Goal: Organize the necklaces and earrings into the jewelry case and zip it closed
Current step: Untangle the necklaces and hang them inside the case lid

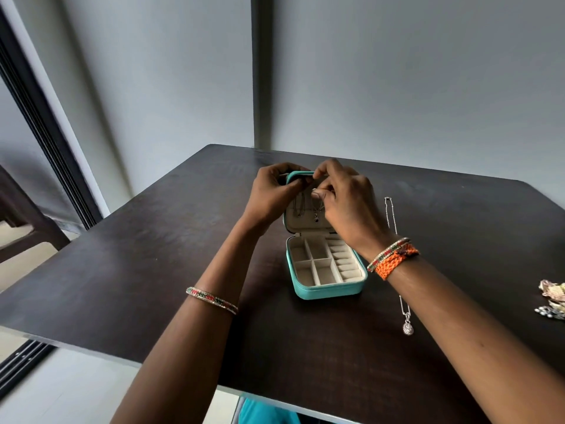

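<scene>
Left grip (270,186) pinching jewelry case (326,270) lid, right grip (342,191) pinching necklace (316,214)

Both hands raised — left hand (272,191), right hand (345,200) — fingers pinched.

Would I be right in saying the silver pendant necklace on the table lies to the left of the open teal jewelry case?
Not quite: the head view shows the silver pendant necklace lying on the table to the right of the open teal jewelry case, partly under the right forearm.

The jewelry case (325,270) lies on the table (153,255), a necklace (405,313) right of it.
</scene>
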`<action>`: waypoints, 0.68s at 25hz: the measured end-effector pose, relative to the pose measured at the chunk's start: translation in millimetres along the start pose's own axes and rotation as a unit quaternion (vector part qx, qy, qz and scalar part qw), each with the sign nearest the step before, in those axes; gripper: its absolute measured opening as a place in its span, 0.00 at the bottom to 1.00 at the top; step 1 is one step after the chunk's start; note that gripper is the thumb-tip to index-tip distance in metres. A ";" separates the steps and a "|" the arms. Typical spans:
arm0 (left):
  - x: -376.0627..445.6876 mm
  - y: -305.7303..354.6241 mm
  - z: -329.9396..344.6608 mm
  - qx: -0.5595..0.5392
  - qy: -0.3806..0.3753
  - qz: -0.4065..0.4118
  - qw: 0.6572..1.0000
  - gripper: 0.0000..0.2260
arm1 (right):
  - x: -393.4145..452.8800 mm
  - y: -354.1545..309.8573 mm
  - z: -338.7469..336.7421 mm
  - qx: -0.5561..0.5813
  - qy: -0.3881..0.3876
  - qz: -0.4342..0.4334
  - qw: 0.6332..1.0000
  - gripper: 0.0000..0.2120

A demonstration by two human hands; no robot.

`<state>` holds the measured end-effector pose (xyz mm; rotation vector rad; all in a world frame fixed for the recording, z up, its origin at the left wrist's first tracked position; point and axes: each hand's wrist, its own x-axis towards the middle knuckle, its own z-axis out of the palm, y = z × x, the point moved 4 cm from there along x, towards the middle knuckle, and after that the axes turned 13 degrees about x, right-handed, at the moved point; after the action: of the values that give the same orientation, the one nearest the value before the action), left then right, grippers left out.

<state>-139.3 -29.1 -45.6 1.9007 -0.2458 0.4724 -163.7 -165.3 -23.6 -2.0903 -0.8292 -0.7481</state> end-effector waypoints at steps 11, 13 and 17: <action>-1.4 1.0 -0.9 -0.025 -0.003 -0.010 1.000 0.08 | 3.4 -5.8 1.3 -0.106 0.027 -0.121 0.987 0.08; -0.9 -1.7 0.4 -0.022 0.001 -0.018 1.000 0.07 | 4.3 -4.5 1.4 -0.103 0.028 -0.124 0.986 0.09; 1.2 -6.8 2.5 -0.014 0.013 -0.027 0.999 0.06 | 6.2 -1.5 2.6 -0.112 0.043 -0.145 0.982 0.11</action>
<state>-135.1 -28.8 -51.6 1.8676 -0.1821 0.4555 -160.4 -160.6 -20.0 -2.1376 -1.0551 -1.1258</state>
